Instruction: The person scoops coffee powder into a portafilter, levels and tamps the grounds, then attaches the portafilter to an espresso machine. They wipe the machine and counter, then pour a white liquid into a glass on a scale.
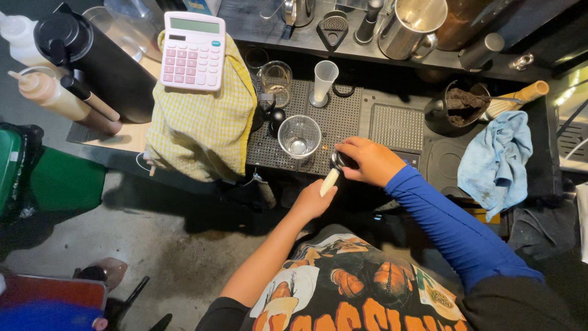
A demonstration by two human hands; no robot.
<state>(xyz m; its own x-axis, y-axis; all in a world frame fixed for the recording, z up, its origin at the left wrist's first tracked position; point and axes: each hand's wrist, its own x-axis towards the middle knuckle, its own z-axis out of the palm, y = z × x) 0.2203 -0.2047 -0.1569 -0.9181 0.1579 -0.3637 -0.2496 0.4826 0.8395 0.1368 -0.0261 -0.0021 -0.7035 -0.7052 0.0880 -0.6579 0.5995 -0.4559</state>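
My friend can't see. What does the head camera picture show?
Seen from above, a person's left hand holds the pale handle of a coffee portafilter while the right hand presses on its top, beside an empty glass on a black counter. A pink calculator lies on a yellow cloth.

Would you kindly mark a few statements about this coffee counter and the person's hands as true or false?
1. The left hand grips a pale handle. True.
2. The right hand rests on a dark round piece at the handle's far end, beside the empty glass. True.
3. The pink calculator lies on the blue cloth. False: it lies on the yellow checked cloth.
4. The right arm is bare. False: it wears a blue sleeve.
5. The dark bowl holds coffee grounds. True.
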